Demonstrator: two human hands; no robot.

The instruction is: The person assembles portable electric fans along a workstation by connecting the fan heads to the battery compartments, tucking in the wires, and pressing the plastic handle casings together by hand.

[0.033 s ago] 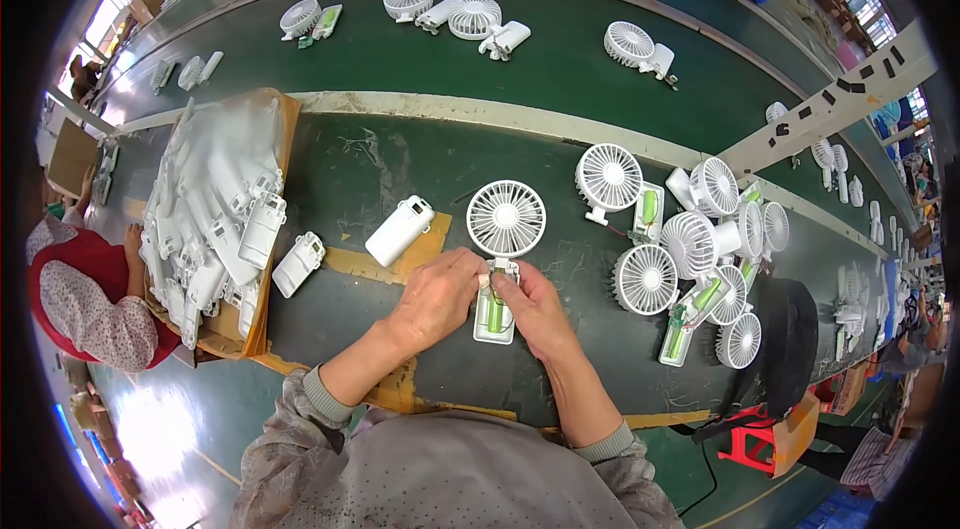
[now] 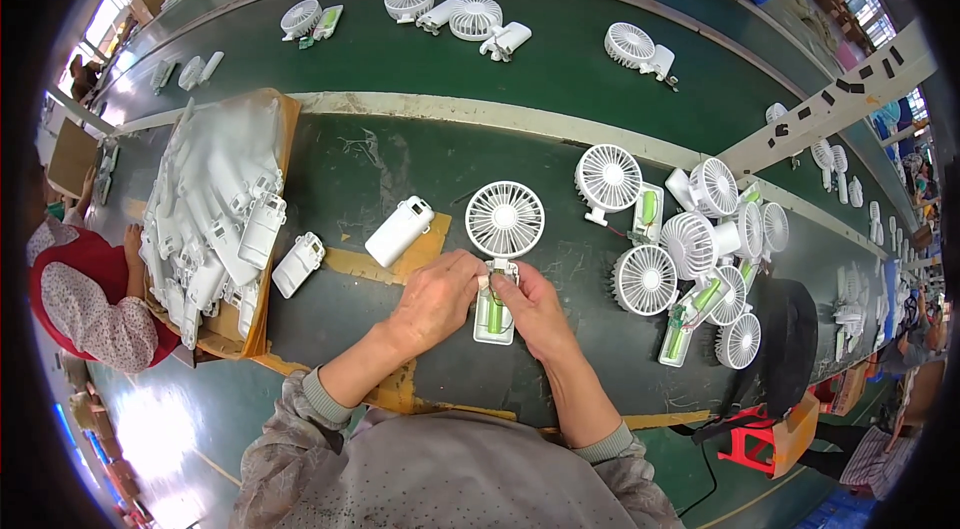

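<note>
The left hand (image 2: 435, 294) and the right hand (image 2: 535, 307) meet over a small white handheld fan (image 2: 503, 249) lying flat on the dark green tabletop (image 2: 400, 159), near its front edge. Both grips are narrow, fingertips pinched on the neck where the round grille joins the open handle. The fan looks light and stiff, thin plastic that could crack at the grille ribs, so the handle's side walls seem the safer hold. Its handle lies open, showing a green cell inside. Just left lies a white handle cover (image 2: 399, 231); farther left, a stack of white covers (image 2: 215, 219) on cardboard. To the right crowds a cluster of unfinished fans (image 2: 700, 249).
</note>
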